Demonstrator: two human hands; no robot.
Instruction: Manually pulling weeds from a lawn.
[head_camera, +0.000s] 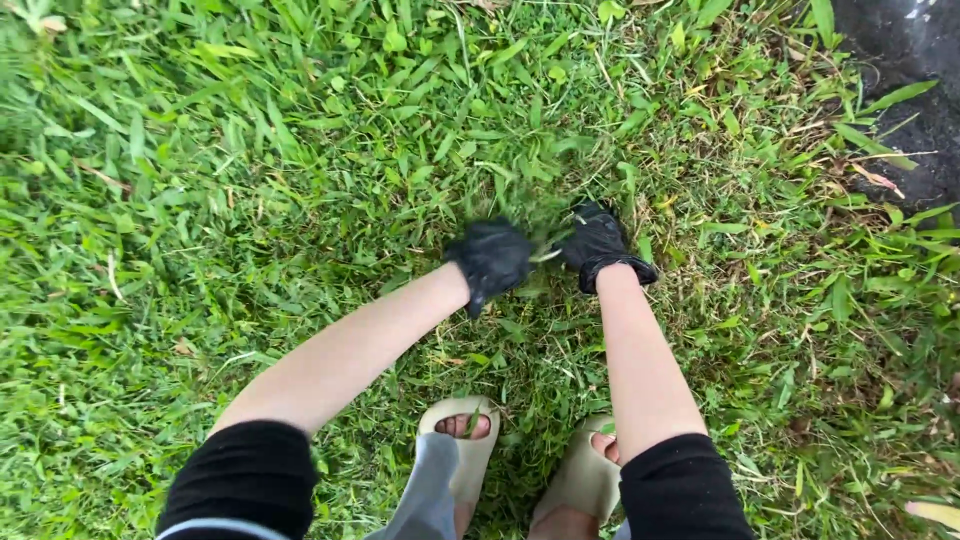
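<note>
Lawn underfoot: grass (300, 150) long, green, tangled; gloved left hand (490, 258) and right hand (597, 240) closed, gripping blurred tuft (545, 215).

The ground is a thick mat of green, broad-bladed grass (250, 170), lush on the left and thinner toward the right, where dry straw-coloured stems and brownish patches show through. At the top right corner a patch of dark, wet-looking bare soil (915, 90) borders the grass (a few blades hang over its edge). Near the bottom edge, two pale beige open-toed rubber slippers (470, 440) stand on the grass, side by side.
</note>
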